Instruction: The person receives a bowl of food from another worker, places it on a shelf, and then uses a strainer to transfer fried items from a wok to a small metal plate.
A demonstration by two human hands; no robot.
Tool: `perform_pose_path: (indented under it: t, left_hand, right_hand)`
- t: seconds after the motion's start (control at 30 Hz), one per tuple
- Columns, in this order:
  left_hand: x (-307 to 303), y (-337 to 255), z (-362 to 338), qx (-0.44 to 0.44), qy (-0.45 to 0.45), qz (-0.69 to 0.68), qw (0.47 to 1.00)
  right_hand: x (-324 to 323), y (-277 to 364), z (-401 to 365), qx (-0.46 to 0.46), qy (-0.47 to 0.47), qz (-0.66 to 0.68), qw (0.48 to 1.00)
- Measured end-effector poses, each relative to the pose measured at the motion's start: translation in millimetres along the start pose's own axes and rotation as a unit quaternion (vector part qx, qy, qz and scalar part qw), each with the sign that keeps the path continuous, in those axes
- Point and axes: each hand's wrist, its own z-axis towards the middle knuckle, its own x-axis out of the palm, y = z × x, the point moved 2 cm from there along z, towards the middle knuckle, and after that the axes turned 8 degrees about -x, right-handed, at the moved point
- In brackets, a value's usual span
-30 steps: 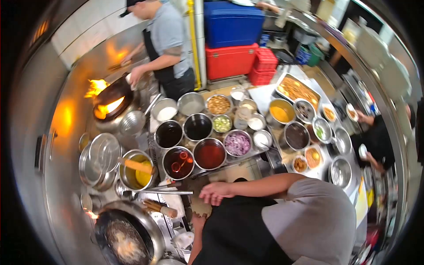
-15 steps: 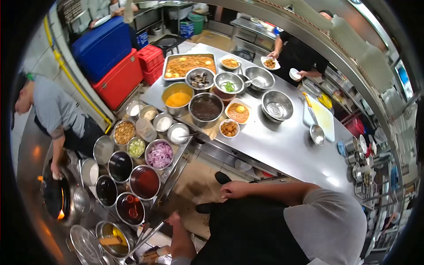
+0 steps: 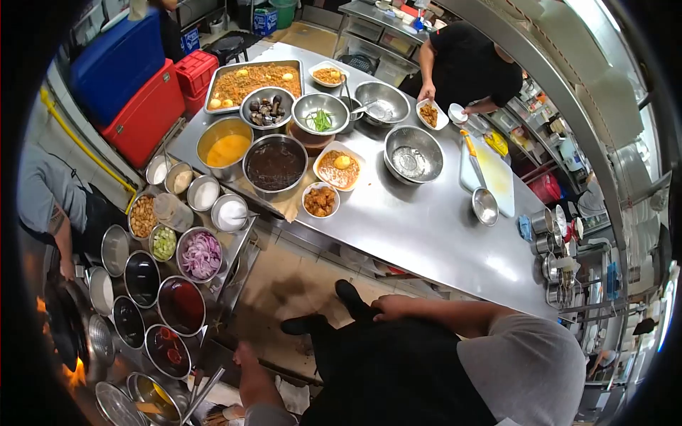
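Note:
My left hand (image 3: 246, 353) is loosely curled over the front of the sauce station. Just left of it, apart from the fingers, is a long metal handle (image 3: 204, 395), slanting beside a pot of yellowish liquid (image 3: 153, 399). Nearby stand a pot with red liquid (image 3: 168, 351) and another of dark red sauce (image 3: 181, 305). My right hand (image 3: 392, 309), its fingers folded and nothing seen in them, hangs before my black apron, near the steel table (image 3: 455, 241). On that table are a bowl of browned pieces (image 3: 320, 201) and a dish of noodles with egg (image 3: 338, 168).
Across the table a co-worker (image 3: 472, 67) holds a white dish of food (image 3: 431, 115) and a small white bowl (image 3: 457, 112). Flames (image 3: 74, 373) rise near a wok (image 3: 65, 326) by another co-worker (image 3: 50, 206). A ladle (image 3: 484, 206) lies by the cutting board (image 3: 494, 174).
The view has swung right, shifting the table leftward. My left hand, earlier at the end of the metal handle, is now apart from it. The co-worker across the table leans closer with the dish.

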Motion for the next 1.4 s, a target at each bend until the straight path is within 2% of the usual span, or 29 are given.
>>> perform_pose_path:
  t: [0.03, 0.1, 0.2, 0.23, 0.27, 0.3, 0.33, 0.37, 0.4, 0.43, 0.5, 0.53, 0.57, 0.63, 0.7, 0.77, 0.8, 0.83, 0.87, 0.9, 0.97, 1.0, 1.1, 1.17, 1.2, 1.27, 1.3, 1.33, 1.4]
  left_hand:
    - [-6, 3, -2, -0.031, -0.007, -0.045, 0.999]
    - [-23, 20, 13, 0.082, 0.234, -0.103, 0.963]
    - [-56, 33, 0, 0.107, 0.212, -0.182, 0.954]
    - [-48, 29, -3, 0.288, 0.171, -0.039, 0.941]
    - [-44, 24, -21, 0.475, 0.006, 0.163, 0.865]
    - [-42, 23, -46, 0.584, -0.173, 0.254, 0.751]
    - [-24, 34, -55, 0.606, -0.176, 0.402, 0.664]
    - [13, 25, -63, 0.511, -0.072, 0.414, 0.750]
    - [32, 35, -115, 0.782, -0.166, 0.263, 0.540]
    - [60, 31, -145, 0.838, -0.202, 0.180, 0.474]
    - [143, 90, -183, 0.842, 0.129, 0.032, 0.522]
    - [137, 88, -230, 0.834, -0.043, -0.020, 0.549]
    - [107, 70, -337, 0.784, -0.201, -0.066, 0.584]
    - [141, 50, -365, 0.739, 0.106, 0.143, 0.650]
    - [166, 42, -392, 0.567, 0.383, 0.359, 0.634]
    - [24, -35, -592, 0.780, 0.150, 0.193, 0.576]
    - [-36, -57, -660, 0.703, 0.227, 0.150, 0.657]
    - [-102, -73, -730, 0.798, 0.143, 0.225, 0.540]
    - [-164, -101, -751, 0.849, 0.105, 0.308, 0.417]
    - [-212, -102, -824, 0.938, 0.039, 0.269, 0.215]
    - [-273, -123, -900, 0.938, -0.192, 0.282, 0.060]
    - [-287, -129, -947, 0.936, -0.233, 0.257, -0.068]
    - [-268, -103, -1025, 0.925, -0.280, 0.231, -0.113]
    - [-234, -71, -1027, 0.980, -0.186, -0.047, 0.057]
    - [-222, -89, -1012, 0.996, 0.009, -0.091, 0.005]
    - [-185, -127, -984, 0.916, 0.330, -0.128, -0.187]
    - [-143, -110, -966, 0.802, 0.559, -0.150, -0.149]
    - [-106, -88, -954, 0.692, 0.697, -0.162, -0.093]
    - [-46, -79, -928, 0.772, 0.623, -0.031, 0.122]
  right_hand:
    - [0, -6, -1, -0.007, -0.001, -0.003, 1.000]
    - [-5, -16, -5, 0.001, 0.022, -0.013, 1.000]
    - [-16, -35, -18, -0.003, 0.009, 0.011, 1.000]
    - [-19, -42, -24, -0.011, 0.012, 0.014, 1.000]
    - [-24, -49, -28, -0.013, -0.007, 0.004, 1.000]
    - [-30, -54, -31, -0.014, -0.029, -0.004, 0.999]
    - [-38, -55, -35, -0.023, -0.033, 0.005, 0.999]
    - [-50, -53, -43, -0.038, -0.031, 0.017, 0.999]
    - [-56, -55, -49, -0.052, -0.033, 0.027, 0.998]
    - [-50, -69, -48, -0.118, -0.094, 0.053, 0.987]
    - [-58, -74, -61, -0.122, -0.114, 0.104, 0.980]
    - [-65, -76, -66, -0.117, -0.123, 0.146, 0.975]
    - [-68, -82, -70, -0.125, -0.140, 0.155, 0.970]
    - [-68, -97, -85, -0.127, -0.198, 0.170, 0.957]
    - [-62, -117, -102, -0.114, -0.274, 0.211, 0.931]
    - [-55, -132, -110, -0.125, -0.348, 0.262, 0.892]
    - [-61, -141, -116, -0.128, -0.364, 0.259, 0.886]
    - [-59, -150, -119, -0.079, -0.354, 0.372, 0.854]
    - [-52, -148, -119, -0.030, -0.332, 0.483, 0.810]
    - [-51, -152, -115, -0.032, -0.361, 0.520, 0.773]
    - [-63, -150, -116, -0.031, -0.361, 0.509, 0.781]
    - [-65, -147, -116, -0.029, -0.350, 0.496, 0.794]
    - [-64, -143, -112, 0.000, -0.389, 0.469, 0.793]
    - [-60, -138, -117, 0.016, -0.417, 0.460, 0.784]
    - [-57, -140, -116, 0.024, -0.433, 0.474, 0.766]
    - [-47, -141, -110, 0.019, -0.479, 0.436, 0.762]
    - [-44, -138, -113, 0.018, -0.511, 0.423, 0.748]
    - [-40, -136, -114, 0.037, -0.527, 0.431, 0.732]
    - [-18, -129, -114, 0.018, -0.640, 0.490, 0.592]
